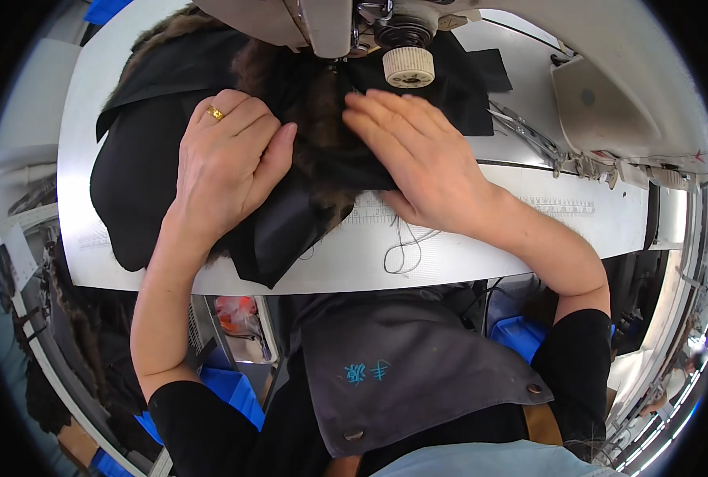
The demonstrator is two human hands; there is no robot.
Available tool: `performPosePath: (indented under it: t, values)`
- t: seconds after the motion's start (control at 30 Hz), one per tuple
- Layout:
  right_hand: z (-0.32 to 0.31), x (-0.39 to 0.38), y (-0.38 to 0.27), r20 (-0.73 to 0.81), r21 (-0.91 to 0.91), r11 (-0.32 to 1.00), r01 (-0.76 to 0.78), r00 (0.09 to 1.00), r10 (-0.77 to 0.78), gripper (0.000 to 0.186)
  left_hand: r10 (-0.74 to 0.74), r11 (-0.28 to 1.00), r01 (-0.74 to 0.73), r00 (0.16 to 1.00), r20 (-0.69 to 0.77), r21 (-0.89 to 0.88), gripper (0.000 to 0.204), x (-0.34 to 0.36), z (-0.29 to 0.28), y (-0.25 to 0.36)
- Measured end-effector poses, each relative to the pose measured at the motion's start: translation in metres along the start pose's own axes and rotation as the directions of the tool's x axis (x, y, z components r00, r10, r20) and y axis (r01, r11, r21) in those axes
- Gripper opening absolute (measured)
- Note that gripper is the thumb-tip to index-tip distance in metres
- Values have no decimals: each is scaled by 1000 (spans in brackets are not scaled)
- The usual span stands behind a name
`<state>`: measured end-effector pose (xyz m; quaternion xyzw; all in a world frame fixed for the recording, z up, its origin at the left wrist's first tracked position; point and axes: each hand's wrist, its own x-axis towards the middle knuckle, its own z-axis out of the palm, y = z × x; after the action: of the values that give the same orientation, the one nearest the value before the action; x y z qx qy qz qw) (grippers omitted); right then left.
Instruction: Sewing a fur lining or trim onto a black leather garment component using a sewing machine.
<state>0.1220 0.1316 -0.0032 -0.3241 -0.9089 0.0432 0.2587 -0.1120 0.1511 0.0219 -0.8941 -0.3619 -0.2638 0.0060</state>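
A black fabric piece with brown fur [326, 119] lies bunched under the head of a sewing machine [326, 28]. My left hand [228, 155], with a gold ring on one finger, is closed on the black fabric [143, 171] left of the needle area. Its fingers curl downward, so their tips are hidden. My right hand [421, 159] lies open on the cloth to the right of the needle area, fingers stretched out and slightly blurred. The fabric's pointed lower end reaches toward the table's front edge.
Loose dark thread [405, 250] lies on the white table [481, 262] below my right hand. A printed ruler strip [545, 205] runs along the table. Metal tweezers [529, 131] lie beside the machine's base. Blue bins [521, 338] stand under the table.
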Motion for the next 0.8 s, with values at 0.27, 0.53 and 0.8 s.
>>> performPosePath:
  t: [0.27,0.53,0.8]
  values:
    - [13,16,3,134,-17,994,111,985,-108,55,90,995,-91,996,-19,-35,18,13,10,-3]
    - [16,-1,5,-10,31,996,81,997,-81,43,15,988,-48,976,219,145,27,15,13,-5]
    - [-3,9,12,135,-93,995,41,990,-28,63,43,996,-52,994,104,79,21,12,15,-13]
